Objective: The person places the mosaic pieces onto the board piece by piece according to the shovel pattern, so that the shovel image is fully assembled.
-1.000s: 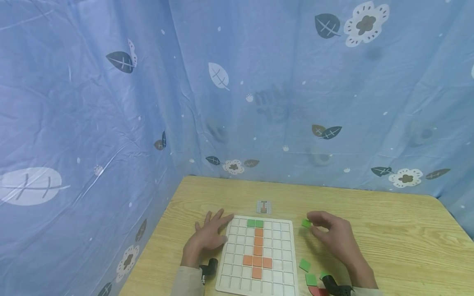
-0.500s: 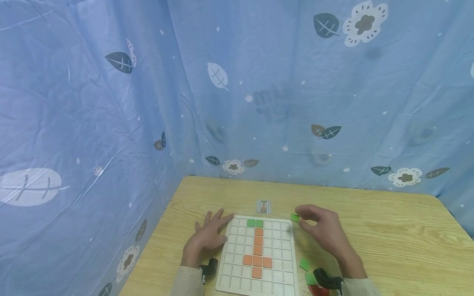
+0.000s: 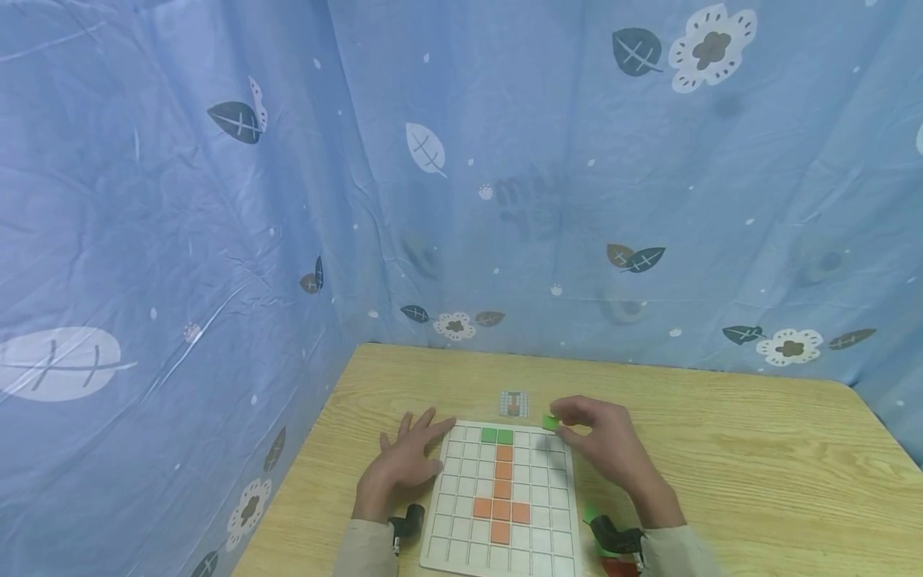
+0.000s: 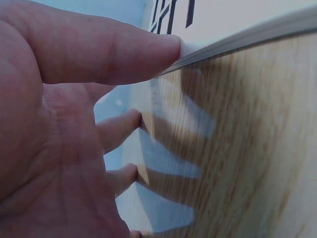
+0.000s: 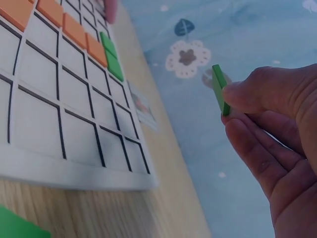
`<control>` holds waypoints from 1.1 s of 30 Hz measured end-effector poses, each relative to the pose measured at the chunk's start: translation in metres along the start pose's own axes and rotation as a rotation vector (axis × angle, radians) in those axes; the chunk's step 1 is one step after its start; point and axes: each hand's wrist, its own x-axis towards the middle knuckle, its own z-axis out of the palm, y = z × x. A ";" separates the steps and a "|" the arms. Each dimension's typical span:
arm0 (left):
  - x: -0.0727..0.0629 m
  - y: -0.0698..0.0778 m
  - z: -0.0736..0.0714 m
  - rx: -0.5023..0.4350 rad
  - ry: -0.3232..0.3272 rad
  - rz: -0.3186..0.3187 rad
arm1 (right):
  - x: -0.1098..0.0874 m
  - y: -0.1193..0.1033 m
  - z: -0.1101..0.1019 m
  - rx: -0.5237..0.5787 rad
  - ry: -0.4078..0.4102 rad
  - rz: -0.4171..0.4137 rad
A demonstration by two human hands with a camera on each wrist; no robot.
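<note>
One green tile [image 3: 550,422] is in the pinching fingers of the right hand [image 3: 602,439]; the left hand [image 3: 405,460], fingers spread, touches the board [image 3: 539,474], maybe keeping it still.

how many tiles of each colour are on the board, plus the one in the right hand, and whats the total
Orange tiles on the board: 7
Green tiles on the board: 2
Green tile in the right hand: 1
Total: 10
</note>
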 end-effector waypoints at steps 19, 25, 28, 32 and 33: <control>-0.002 0.002 -0.001 -0.015 -0.002 -0.010 | 0.009 0.004 0.040 0.092 -0.099 0.027; -0.001 0.001 0.000 -0.008 0.001 -0.005 | 0.011 0.007 0.049 0.104 -0.115 0.067; -0.001 0.000 0.000 -0.004 0.002 -0.004 | 0.012 0.009 0.054 0.069 -0.109 0.073; -0.001 0.000 0.000 -0.005 0.001 -0.005 | 0.013 0.010 0.058 0.027 -0.107 0.085; -0.001 0.000 0.000 -0.006 0.001 -0.005 | 0.013 0.010 0.059 0.023 -0.109 0.087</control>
